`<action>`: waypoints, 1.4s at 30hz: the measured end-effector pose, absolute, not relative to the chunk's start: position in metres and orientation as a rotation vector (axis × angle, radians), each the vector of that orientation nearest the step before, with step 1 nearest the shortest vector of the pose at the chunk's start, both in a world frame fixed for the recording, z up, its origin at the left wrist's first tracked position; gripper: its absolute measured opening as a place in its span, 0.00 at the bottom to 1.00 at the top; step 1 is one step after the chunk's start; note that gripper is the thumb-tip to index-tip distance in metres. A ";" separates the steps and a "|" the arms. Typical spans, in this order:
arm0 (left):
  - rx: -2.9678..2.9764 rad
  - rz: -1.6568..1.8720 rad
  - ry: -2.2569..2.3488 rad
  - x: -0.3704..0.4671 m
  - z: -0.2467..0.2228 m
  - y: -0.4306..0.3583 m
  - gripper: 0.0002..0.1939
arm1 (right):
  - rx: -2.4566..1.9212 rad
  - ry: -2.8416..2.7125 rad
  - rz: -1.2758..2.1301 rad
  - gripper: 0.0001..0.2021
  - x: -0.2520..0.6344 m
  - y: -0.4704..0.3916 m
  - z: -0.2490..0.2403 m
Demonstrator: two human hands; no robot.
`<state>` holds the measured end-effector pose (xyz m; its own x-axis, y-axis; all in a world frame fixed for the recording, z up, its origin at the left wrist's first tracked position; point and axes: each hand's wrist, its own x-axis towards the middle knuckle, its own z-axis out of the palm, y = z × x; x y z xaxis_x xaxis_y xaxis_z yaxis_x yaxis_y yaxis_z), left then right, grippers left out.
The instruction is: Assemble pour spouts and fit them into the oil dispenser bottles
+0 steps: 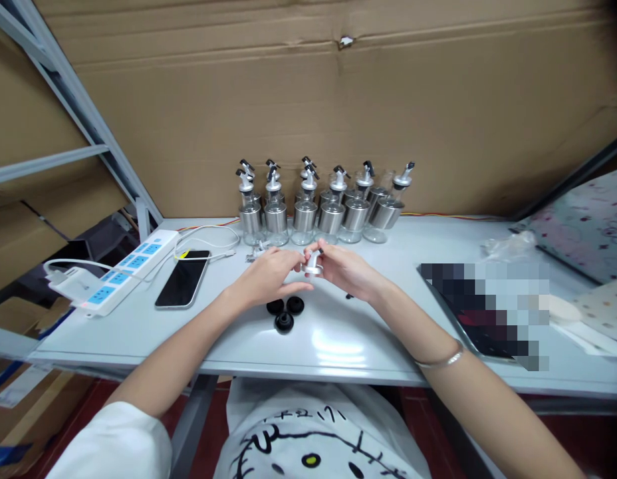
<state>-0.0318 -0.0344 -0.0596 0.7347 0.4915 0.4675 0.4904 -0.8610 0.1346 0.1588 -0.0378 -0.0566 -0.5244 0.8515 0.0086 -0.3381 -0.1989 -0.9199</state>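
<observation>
Two-handed work at a pale grey, flat-topped table. The right hand grasps a silver-coloured, disc-based pourer spout above the surface's middle; the left hand meets it at the fingertips, though I cannot tell whether it grips. The step in hand appears to be close handling of the spout; the next move probably calls for fine fingertip control. Black, round stoppers lie toward the front edge; steel-sleeved glass bottles line the back edge. Open room extends rightward from the stoppers.
</observation>
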 end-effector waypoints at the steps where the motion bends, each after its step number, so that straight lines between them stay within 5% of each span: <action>1: 2.878 0.712 0.879 -0.032 -0.058 -0.035 0.16 | -0.690 -1.196 1.813 0.16 0.160 -0.037 -0.056; 6: 2.822 0.405 0.981 -0.032 -0.056 -0.036 0.09 | -0.772 -1.029 1.766 0.16 0.167 -0.031 -0.051; 12: 2.818 0.195 0.971 -0.030 -0.055 -0.040 0.19 | -0.830 -0.913 1.814 0.21 0.170 -0.029 -0.048; 19: 2.714 0.076 0.951 -0.026 -0.050 -0.045 0.17 | -0.873 -0.823 1.762 0.22 0.167 -0.029 -0.047; 26: 2.729 0.339 0.920 -0.027 -0.058 -0.042 0.09 | -0.869 -0.880 1.703 0.17 0.169 -0.029 -0.049; 34: 2.513 1.040 0.993 -0.028 -0.062 -0.040 0.08 | -0.973 -1.200 1.393 0.15 0.168 -0.030 -0.054; 42: 2.836 1.233 0.900 -0.028 -0.063 -0.038 0.06 | -0.947 -1.599 1.307 0.14 0.163 -0.035 -0.055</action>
